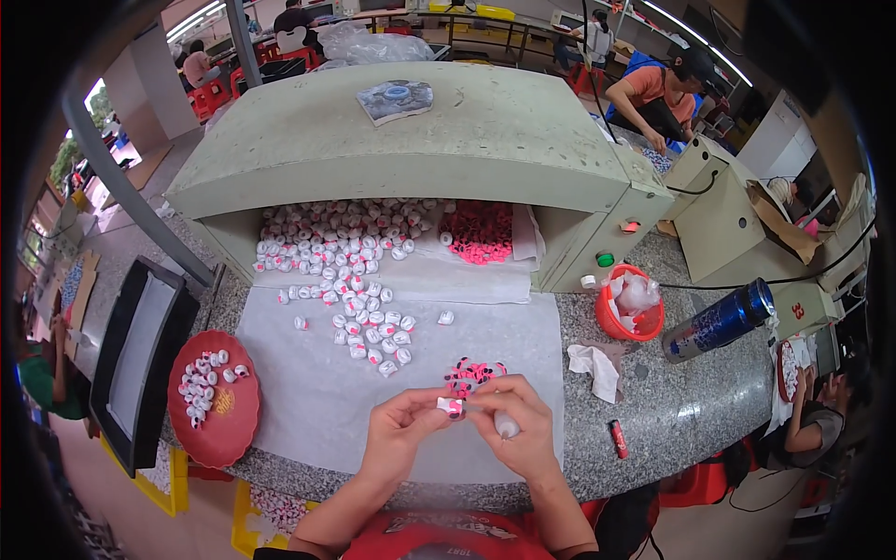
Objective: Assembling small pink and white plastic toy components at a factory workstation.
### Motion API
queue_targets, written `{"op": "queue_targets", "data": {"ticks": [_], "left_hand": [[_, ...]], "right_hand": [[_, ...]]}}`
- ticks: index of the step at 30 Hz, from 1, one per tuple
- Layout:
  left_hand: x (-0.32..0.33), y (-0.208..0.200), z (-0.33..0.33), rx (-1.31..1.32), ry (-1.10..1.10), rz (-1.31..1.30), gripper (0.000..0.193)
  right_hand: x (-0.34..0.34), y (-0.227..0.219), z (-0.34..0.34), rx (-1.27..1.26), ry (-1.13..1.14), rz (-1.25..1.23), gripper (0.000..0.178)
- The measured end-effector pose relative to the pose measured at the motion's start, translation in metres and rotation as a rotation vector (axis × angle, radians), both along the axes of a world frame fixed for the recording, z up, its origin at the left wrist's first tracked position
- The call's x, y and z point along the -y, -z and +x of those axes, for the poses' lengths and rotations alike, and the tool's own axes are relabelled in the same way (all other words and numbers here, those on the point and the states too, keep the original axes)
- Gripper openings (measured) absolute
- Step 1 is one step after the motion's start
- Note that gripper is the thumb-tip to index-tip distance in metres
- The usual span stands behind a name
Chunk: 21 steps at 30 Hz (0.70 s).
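In front of my body, my left hand pinches a small white piece with a pink and dark part. My right hand is closed around a small whitish squeeze bottle, its tip close to that piece. Just beyond my fingers lies a little heap of pink and black parts on the white sheet. Farther off, many white pieces with pink spots are spread over the sheet and into the pale green box-like machine. Inside it, to the right, sits a larger pile of pink and black parts.
At left stand a red plate with white pieces and a black tray. To the right are a red basket, a crumpled tissue, a blue bottle and a small red tube. Other people sit at nearby benches.
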<state>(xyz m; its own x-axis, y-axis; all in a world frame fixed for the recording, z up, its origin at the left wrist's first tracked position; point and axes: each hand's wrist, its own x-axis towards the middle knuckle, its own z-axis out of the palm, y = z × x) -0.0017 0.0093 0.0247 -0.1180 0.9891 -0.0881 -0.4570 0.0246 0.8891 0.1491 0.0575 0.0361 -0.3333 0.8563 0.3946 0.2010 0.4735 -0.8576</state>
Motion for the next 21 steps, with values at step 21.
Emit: {"op": "queue_targets", "data": {"ticks": [21], "left_hand": [[0.015, 0.033, -0.054, -0.686, -0.303, 0.008, 0.02]], "right_hand": [[0.004, 0.046, -0.044, -0.297, -0.124, -0.725, 0.01]]}}
